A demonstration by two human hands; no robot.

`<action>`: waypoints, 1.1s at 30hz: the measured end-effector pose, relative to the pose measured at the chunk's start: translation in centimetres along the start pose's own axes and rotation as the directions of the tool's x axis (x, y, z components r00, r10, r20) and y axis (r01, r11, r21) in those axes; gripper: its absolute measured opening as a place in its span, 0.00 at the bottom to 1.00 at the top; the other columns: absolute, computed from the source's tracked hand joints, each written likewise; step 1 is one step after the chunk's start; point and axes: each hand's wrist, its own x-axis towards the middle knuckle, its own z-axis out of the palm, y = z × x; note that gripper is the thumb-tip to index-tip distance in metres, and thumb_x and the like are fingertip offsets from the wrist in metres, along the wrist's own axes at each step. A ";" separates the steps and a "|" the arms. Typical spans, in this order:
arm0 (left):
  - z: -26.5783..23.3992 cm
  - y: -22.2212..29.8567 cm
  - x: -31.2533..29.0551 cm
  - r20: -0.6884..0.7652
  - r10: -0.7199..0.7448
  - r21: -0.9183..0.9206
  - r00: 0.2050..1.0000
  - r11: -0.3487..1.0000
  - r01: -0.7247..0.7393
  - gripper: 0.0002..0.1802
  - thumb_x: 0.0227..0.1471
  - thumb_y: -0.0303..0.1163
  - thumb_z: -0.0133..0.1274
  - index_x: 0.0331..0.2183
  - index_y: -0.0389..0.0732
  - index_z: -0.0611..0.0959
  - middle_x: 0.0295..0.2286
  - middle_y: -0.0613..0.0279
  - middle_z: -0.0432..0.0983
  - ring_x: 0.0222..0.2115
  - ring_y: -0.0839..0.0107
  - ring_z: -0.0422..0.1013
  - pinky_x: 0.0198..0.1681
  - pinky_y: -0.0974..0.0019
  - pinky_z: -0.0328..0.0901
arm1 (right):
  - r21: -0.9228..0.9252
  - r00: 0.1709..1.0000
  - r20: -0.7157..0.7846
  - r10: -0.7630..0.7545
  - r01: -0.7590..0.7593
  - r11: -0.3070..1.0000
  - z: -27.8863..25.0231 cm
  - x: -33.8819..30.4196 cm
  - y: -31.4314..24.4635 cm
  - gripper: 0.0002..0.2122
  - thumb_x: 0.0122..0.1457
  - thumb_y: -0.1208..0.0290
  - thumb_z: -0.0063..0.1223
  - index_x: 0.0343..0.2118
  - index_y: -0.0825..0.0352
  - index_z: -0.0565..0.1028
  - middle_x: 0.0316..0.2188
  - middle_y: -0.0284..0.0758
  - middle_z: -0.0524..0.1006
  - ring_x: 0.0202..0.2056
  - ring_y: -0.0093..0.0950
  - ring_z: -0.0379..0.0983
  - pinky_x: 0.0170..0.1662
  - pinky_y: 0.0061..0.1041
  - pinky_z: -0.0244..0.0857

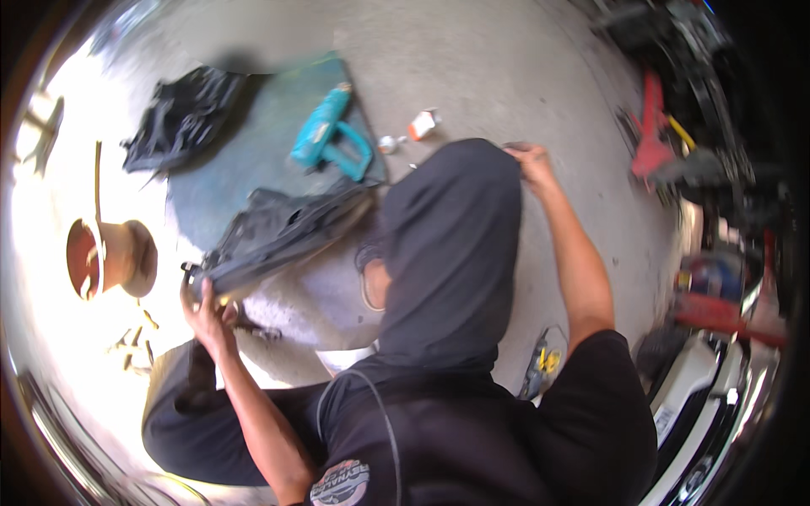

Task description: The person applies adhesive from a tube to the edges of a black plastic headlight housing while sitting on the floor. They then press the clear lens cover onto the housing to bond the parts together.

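A long black moulded plastic part point(291, 226) lies tilted in front of me, its far side over a dark green board point(228, 198). My left hand point(209, 319) grips its near left end, the fingers closed around the edge. Off to the right, beside my raised knee, my right hand point(531, 163) has its fingers pinched together. A small dark tip shows at those fingers, too small to name. On the board lies a teal heat gun point(312, 139), close to the part's far edge. A second black plastic part point(187, 118) rests at the board's far left.
A small orange-and-white container point(424, 125) and a small white piece point(389, 144) sit on the concrete floor beyond my knee. At left stands a rusty spool-shaped metal piece point(126, 257). Red metal equipment point(651, 135) and a white car panel point(688, 379) line the right side. A grey-and-yellow tool point(542, 364) lies near my right elbow.
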 end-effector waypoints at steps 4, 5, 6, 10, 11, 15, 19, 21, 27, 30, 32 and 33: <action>2.1 0.6 -0.8 0.039 0.049 0.010 0.998 0.999 -0.050 0.40 0.59 0.36 0.63 0.66 0.44 0.62 0.55 0.37 0.66 0.46 0.51 0.75 0.30 0.58 0.80 | 0.108 0.947 -0.235 0.221 -0.200 0.974 -0.7 -0.4 15.2 0.12 0.58 0.77 0.62 0.44 0.77 0.82 0.32 0.40 0.84 0.30 0.28 0.80 0.35 0.25 0.72; 2.0 0.4 -0.8 0.049 0.044 0.011 0.998 0.999 -0.045 0.41 0.58 0.37 0.64 0.66 0.43 0.62 0.55 0.36 0.66 0.49 0.48 0.73 0.33 0.56 0.80 | 0.080 0.922 -0.285 0.263 -0.250 0.965 -0.9 -0.4 18.2 0.12 0.57 0.79 0.62 0.43 0.77 0.82 0.31 0.40 0.84 0.30 0.29 0.80 0.35 0.26 0.72; 0.2 -0.3 0.2 0.259 0.367 0.432 0.894 0.784 -0.447 0.42 0.58 0.40 0.64 0.66 0.38 0.62 0.56 0.37 0.65 0.52 0.48 0.71 0.42 0.50 0.78 | 0.048 0.904 -0.316 0.288 -0.288 0.956 -0.3 -0.3 19.7 0.11 0.57 0.80 0.61 0.43 0.77 0.82 0.30 0.39 0.84 0.30 0.29 0.80 0.36 0.27 0.73; -2.3 -1.9 1.8 0.195 0.254 0.445 0.947 0.838 -0.316 0.46 0.60 0.47 0.61 0.66 0.31 0.59 0.58 0.33 0.61 0.57 0.44 0.67 0.56 0.38 0.72 | -0.248 0.895 -0.434 0.101 -0.227 0.942 2.3 0.1 22.8 0.10 0.57 0.79 0.59 0.42 0.71 0.83 0.33 0.43 0.84 0.33 0.38 0.81 0.39 0.36 0.73; -2.4 -1.9 2.4 0.199 0.283 0.447 0.938 0.826 -0.344 0.46 0.58 0.45 0.63 0.65 0.31 0.60 0.58 0.34 0.61 0.56 0.46 0.67 0.53 0.43 0.74 | -0.385 0.886 -0.462 -0.026 -0.174 0.906 3.2 -1.0 23.1 0.10 0.58 0.78 0.59 0.42 0.69 0.84 0.35 0.45 0.84 0.34 0.41 0.81 0.40 0.39 0.73; 1.0 -0.1 0.1 0.037 0.098 0.135 0.995 0.986 -0.102 0.43 0.58 0.39 0.65 0.65 0.34 0.61 0.58 0.39 0.60 0.54 0.47 0.69 0.41 0.52 0.82 | -0.633 0.929 -0.350 -0.119 -0.141 0.761 6.3 0.0 22.2 0.11 0.60 0.76 0.56 0.44 0.66 0.83 0.43 0.53 0.80 0.43 0.50 0.77 0.45 0.45 0.71; 2.5 1.0 -0.7 0.048 0.075 0.167 0.996 0.983 -0.082 0.37 0.65 0.37 0.56 0.67 0.38 0.58 0.58 0.34 0.59 0.53 0.42 0.70 0.36 0.47 0.83 | -0.545 0.943 -0.142 -0.301 0.179 0.819 14.1 3.0 18.8 0.14 0.59 0.74 0.58 0.48 0.68 0.77 0.43 0.54 0.77 0.47 0.53 0.74 0.49 0.46 0.69; 3.0 1.1 -0.9 0.006 0.025 0.076 1.000 0.997 -0.025 0.37 0.65 0.36 0.56 0.68 0.42 0.57 0.57 0.33 0.62 0.52 0.38 0.71 0.40 0.41 0.81 | -0.430 0.915 -0.093 -0.393 0.319 0.845 18.8 4.2 16.4 0.22 0.56 0.72 0.62 0.54 0.67 0.72 0.46 0.51 0.75 0.49 0.53 0.72 0.52 0.47 0.67; 3.0 0.9 -0.7 -0.031 0.028 0.113 0.999 0.993 -0.024 0.38 0.65 0.35 0.56 0.68 0.40 0.57 0.55 0.30 0.65 0.50 0.39 0.73 0.46 0.42 0.78 | -0.280 0.956 -0.055 -0.290 0.264 0.923 25.8 7.3 9.3 0.28 0.55 0.63 0.68 0.56 0.69 0.71 0.49 0.51 0.75 0.52 0.51 0.71 0.54 0.46 0.66; 3.1 0.9 -0.7 -0.006 0.059 0.101 0.998 0.993 -0.058 0.38 0.64 0.35 0.57 0.67 0.37 0.59 0.55 0.35 0.66 0.49 0.47 0.74 0.46 0.50 0.78 | -0.291 0.918 -0.115 -0.378 0.333 0.897 27.5 9.6 9.8 0.25 0.55 0.64 0.69 0.52 0.71 0.73 0.48 0.51 0.76 0.51 0.51 0.72 0.54 0.46 0.66; 2.8 1.2 -0.9 -0.016 0.086 0.111 0.996 0.990 -0.084 0.37 0.63 0.35 0.59 0.66 0.36 0.62 0.54 0.43 0.68 0.47 0.54 0.75 0.45 0.56 0.78 | -0.302 0.924 -0.073 -0.374 0.337 0.892 28.1 9.9 9.5 0.23 0.56 0.62 0.68 0.50 0.69 0.75 0.47 0.50 0.78 0.50 0.52 0.73 0.53 0.47 0.67; 2.2 1.0 -0.7 -0.056 0.065 0.096 0.996 0.994 -0.059 0.38 0.61 0.33 0.60 0.66 0.36 0.62 0.53 0.46 0.69 0.46 0.57 0.75 0.44 0.58 0.78 | -0.346 0.935 -0.062 -0.349 0.308 0.886 28.0 9.5 9.1 0.23 0.57 0.60 0.67 0.49 0.69 0.76 0.46 0.50 0.78 0.50 0.52 0.73 0.52 0.46 0.67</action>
